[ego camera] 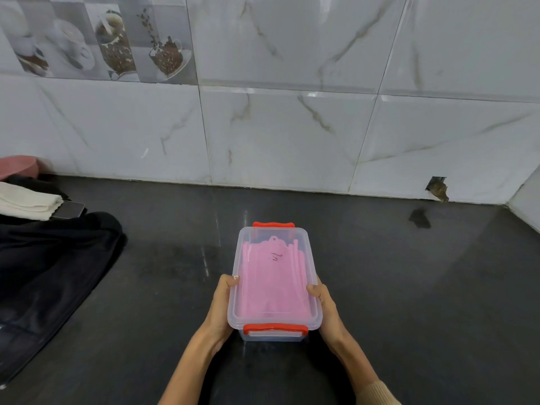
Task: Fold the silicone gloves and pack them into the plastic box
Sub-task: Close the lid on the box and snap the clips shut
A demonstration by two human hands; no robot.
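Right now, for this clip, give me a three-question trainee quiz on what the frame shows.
1. True or false: the lid is on the plastic box.
2. What colour are the gloves inside, seen through the lid? A) blue B) pink C) green
3. Where does each hand hold the box?

Key
1. True; the clear lid covers it, with a red latch at the near end and another at the far end.
2. B.
3. The left hand grips the left side, the right hand the right side, thumbs on the lid's edge.
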